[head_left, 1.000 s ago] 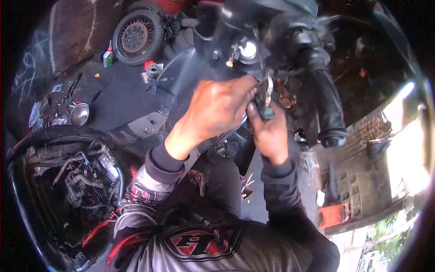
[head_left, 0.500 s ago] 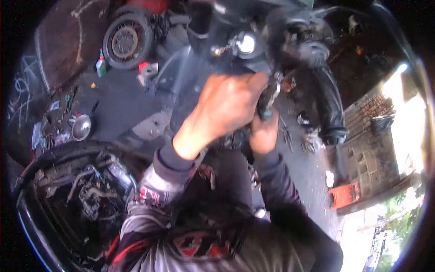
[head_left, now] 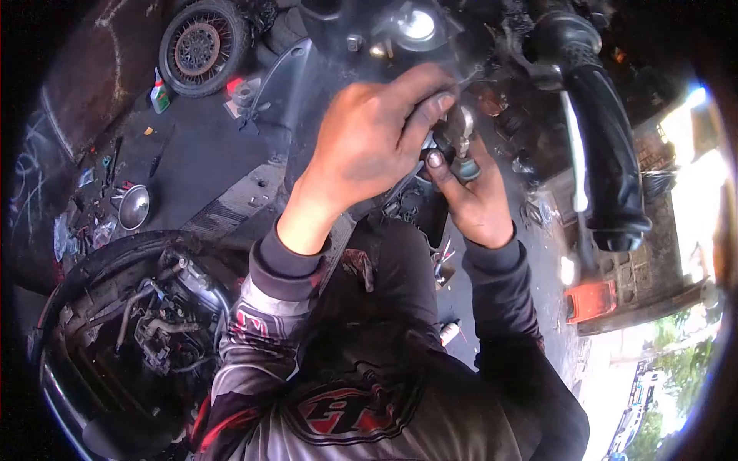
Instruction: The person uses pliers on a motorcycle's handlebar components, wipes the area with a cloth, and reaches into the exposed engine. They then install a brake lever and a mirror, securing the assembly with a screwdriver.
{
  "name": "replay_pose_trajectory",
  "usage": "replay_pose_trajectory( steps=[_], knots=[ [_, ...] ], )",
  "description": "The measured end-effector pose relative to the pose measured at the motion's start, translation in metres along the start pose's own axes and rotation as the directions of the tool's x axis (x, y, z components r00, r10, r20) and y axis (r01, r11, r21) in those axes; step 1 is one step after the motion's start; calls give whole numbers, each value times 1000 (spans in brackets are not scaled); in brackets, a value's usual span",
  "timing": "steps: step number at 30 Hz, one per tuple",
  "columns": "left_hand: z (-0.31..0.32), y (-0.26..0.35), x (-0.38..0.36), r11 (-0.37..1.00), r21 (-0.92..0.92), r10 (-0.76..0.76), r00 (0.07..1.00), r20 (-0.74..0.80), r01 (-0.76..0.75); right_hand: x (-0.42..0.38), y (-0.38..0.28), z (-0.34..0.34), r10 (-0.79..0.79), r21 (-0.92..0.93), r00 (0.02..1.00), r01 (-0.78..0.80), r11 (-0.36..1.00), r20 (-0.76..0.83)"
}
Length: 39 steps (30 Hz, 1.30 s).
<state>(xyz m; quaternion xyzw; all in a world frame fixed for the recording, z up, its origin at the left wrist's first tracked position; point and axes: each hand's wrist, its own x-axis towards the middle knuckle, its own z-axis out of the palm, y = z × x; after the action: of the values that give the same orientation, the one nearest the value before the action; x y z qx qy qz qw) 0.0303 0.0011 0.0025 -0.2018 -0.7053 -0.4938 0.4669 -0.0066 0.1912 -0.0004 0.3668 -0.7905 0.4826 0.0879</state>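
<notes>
My left hand (head_left: 361,142) is closed in the centre of the view, its thumb and forefinger pinched together; what they hold is hidden behind the fingers. Just to its right, my right hand (head_left: 480,203) curls its thumb and fingers round a small metal part (head_left: 466,127) with a teal, rounded end. Both hands are close together below the scooter's front end, where a bright round fitting (head_left: 417,24) shows. A black handlebar grip (head_left: 603,138) slants down on the right.
At lower left is an open scooter body (head_left: 165,323) with its engine parts exposed. A spoked wheel (head_left: 201,50), a spray bottle (head_left: 159,96) and a metal bowl (head_left: 134,207) are on the floor at left. An orange crate (head_left: 590,300) stands at right.
My right hand has come up and turned, so its thumb now shows against the part. My left hand has shifted slightly left. The handlebar grip appears farther right and larger.
</notes>
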Motion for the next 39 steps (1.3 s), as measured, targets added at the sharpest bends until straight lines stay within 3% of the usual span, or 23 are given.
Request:
replay_pose_trajectory(
  steps=[2, 3, 6, 9, 10, 11, 13, 17, 18, 19, 20, 21, 22, 24, 25, 27, 28, 30, 32, 34, 36, 38, 39],
  knots=[
    [-3, 1, 3, 999, 5, -44, 998, 35, 44, -6, 3, -1, -12, -14, 1000, 12, 1000, 18],
    [-3, -2, 5, 999, 9, -31, 999, 30, 31, -10, 4, -3, 125, -140, 992, -121, 983, 18],
    [0, -6, 11, 1000, 16, 23, 1000, -2, -23, -17, 15, -14, 299, -369, 954, -275, 888, 10],
    [-3, -4, 16, 997, 33, 79, 995, -67, -77, -24, 18, -24, 509, 105, 834, -538, 837, 214],
    [-3, -2, 18, 995, 37, 92, 992, -91, -89, -26, 16, -26, 504, 104, 834, -535, 839, 223],
    [0, 2, 20, 995, 44, 91, 991, -97, -87, -27, 12, -29, 468, 238, 848, -522, 819, 249],
    [7, 13, 23, 928, -360, -158, 974, -161, 91, -32, -3, -36, 445, 434, 853, -522, 734, 273],
    [8, 9, 26, 903, -422, -149, 980, -128, 82, -39, -26, -38, 307, 618, 919, -395, 680, 249],
    [9, 4, 27, 906, -420, -97, 992, -80, 55, -40, -24, -37, 305, 617, 918, -395, 680, 252],
    [10, 1, 27, 908, -419, -45, 999, -31, 28, -40, -21, -36, 223, 592, 958, -287, 753, 181],
    [11, 0, 26, 908, -417, -45, 998, -32, 27, -41, -19, -35, 134, 556, 985, -174, 813, 112],
    [11, 2, 27, 920, -388, -61, 998, 3, 57, -42, -28, -30, 139, 461, 990, -126, 878, 5],
    [11, 4, 28, 930, -358, -77, 996, 37, 85, -45, -26, -32, 138, 461, 990, -125, 879, 7],
    [13, 6, 36, 962, -271, 4, 1000, 30, 4, -44, -21, -35, 79, 237, 991, -51, 970, -111],
    [14, 8, 39, 980, -186, 84, 996, 36, -75, -41, -25, -36, 71, 238, 992, -44, 970, -108],
    [13, 15, 37, 986, -165, 33, 999, 24, -29, -34, -35, -41, -18, -66, 981, 5, 998, -195],
    [14, 18, 35, 989, -146, -21, 1000, 14, 23, -32, -35, -44, -21, -66, 980, 8, 998, -199],
    [15, 15, 29, 955, -278, -106, 994, 10, 104, -29, -34, -48, -22, -126, 989, 3, 992, -146],
    [16, 7, 23, 948, -318, -44, 998, -34, 31, -31, -33, -39, 60, -28, 987, -65, 998, -148],
    [20, 5, 18, 937, -348, -61, 995, -80, 29, -33, -29, -26, 131, 217, 988, -109, 970, -88],
    [20, 6, 13, 925, -377, -96, 989, -116, 45, -33, -25, -20, 149, 238, 987, -131, 962, -60],
    [4, 4, 13, 988, -153, -30, 999, -44, 23, -32, -7, -15, 166, 156, 985, -172, 973, 56],
    [-1, -2, 14, 993, -34, 109, 984, -141, -115, -33, 4, -11, 172, 168, 980, -187, 968, 98]
  ],
)
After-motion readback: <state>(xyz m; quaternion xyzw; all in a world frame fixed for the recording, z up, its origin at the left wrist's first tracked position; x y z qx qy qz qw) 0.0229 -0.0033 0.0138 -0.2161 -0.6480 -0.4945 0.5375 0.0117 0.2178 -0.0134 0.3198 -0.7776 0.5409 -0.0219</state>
